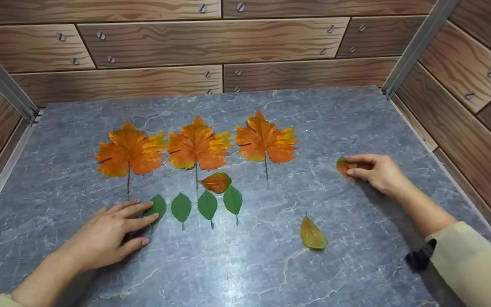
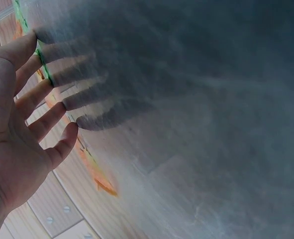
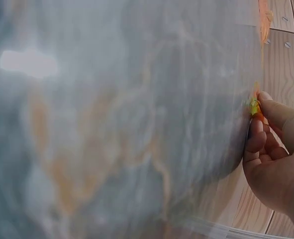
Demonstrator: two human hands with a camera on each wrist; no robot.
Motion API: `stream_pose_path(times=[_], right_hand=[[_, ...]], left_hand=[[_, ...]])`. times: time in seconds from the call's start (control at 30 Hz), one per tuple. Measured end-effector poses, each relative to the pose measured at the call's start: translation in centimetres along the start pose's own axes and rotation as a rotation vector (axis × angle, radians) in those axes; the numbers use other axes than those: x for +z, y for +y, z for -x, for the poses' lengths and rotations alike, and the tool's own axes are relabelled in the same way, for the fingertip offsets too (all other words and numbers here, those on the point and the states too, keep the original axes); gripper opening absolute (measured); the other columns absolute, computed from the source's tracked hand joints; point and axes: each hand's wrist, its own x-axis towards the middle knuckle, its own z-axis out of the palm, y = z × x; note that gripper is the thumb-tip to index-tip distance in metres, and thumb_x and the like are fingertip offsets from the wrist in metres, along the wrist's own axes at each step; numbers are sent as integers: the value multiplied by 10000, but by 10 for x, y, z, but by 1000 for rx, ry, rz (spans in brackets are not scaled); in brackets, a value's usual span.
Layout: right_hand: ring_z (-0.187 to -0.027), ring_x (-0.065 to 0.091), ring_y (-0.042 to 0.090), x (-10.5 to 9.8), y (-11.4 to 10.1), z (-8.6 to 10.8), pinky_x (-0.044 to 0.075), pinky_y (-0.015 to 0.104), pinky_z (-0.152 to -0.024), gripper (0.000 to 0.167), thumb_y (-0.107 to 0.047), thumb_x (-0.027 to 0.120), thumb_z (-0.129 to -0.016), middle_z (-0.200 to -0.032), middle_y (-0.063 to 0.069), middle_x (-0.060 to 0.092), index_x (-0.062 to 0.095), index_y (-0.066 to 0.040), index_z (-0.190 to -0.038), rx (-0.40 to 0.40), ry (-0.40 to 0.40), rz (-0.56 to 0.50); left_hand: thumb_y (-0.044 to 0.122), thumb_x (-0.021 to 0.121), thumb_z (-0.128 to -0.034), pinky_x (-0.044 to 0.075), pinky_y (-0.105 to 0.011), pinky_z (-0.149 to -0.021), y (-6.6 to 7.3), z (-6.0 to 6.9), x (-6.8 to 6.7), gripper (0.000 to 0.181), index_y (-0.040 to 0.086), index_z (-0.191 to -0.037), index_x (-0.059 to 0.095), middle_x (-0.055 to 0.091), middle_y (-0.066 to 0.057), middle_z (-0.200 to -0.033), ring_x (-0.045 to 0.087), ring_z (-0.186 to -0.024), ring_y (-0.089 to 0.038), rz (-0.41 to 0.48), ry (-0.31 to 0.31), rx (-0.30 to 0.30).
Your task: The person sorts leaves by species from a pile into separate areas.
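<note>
My left hand (image 1: 107, 232) lies with fingers spread on the table, its fingertips touching the leftmost green leaf (image 1: 158, 207). Three more green leaves stand in a row to its right: one (image 1: 181, 207), another (image 1: 207, 205) and the last (image 1: 233, 199). An orange-brown leaf (image 1: 216, 182) lies just above that row, touching or overlapping the green ones. At the right, my right hand (image 1: 377, 172) pinches a small reddish-green leaf (image 1: 344, 168) between thumb and fingers; the right wrist view shows that leaf (image 3: 255, 107) partly hidden by the fingertips. A yellow-green leaf (image 1: 312, 233) lies apart, nearer me.
Three orange maple leaves with stems lie in a row farther back: left (image 1: 129, 151), middle (image 1: 198, 145) and right (image 1: 265, 140). The grey marbled tabletop (image 1: 211, 273) is bordered by wood-patterned walls (image 1: 211, 42) with metal corner posts (image 1: 420, 47).
</note>
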Motion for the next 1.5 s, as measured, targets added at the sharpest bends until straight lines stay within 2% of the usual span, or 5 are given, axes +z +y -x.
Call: stream_pose_path(times=[0.27, 0.57, 1.03, 1.3, 1.5], right_hand=[[-814, 626, 56, -4, 3, 0, 480, 168, -702, 382, -201, 833, -950, -1022, 112, 775, 766, -42, -1292, -67, 7, 144], [-883, 653, -15, -7, 10, -1, 519, 135, -739, 405, -186, 823, -960, -1163, 201, 765, 743, 2, -1310, -70, -41, 63], [-869, 657, 15, -6, 17, -4, 524, 154, -722, 444, -207, 825, -960, -1112, 183, 773, 726, 7, -1336, -62, -49, 43], [-867, 647, 26, -5, 17, -4, 522, 164, -712, 466, -232, 821, -966, -1105, 153, 771, 717, -3, -1358, -29, -60, 23], [-870, 645, 56, -7, 16, -4, 521, 172, -709, 453, -230, 816, -970, -1112, 161, 767, 721, -13, -1356, -36, -53, 49]], left_hand=[[408, 744, -1004, 410, -779, -1036, 3, 0, 1, 527, 253, -1499, 648, 530, -73, -1590, 499, -1432, -413, -23, 18, -4], [417, 737, -1009, 401, -786, -1039, 2, -1, -1, 530, 260, -1505, 640, 521, -75, -1597, 489, -1438, -417, -10, -6, -13], [395, 769, -989, 420, -767, -1039, 4, 0, -4, 584, 228, -1527, 617, 520, -116, -1592, 512, -1415, -435, -26, -4, -13], [378, 796, -971, 431, -762, -1030, 10, -2, -9, 612, 216, -1531, 612, 529, -127, -1582, 532, -1389, -457, -30, 56, 0], [362, 803, -970, 449, -717, -1051, 18, -14, -24, 591, 173, -1505, 637, 569, -143, -1540, 567, -1362, -436, -19, 143, 50]])
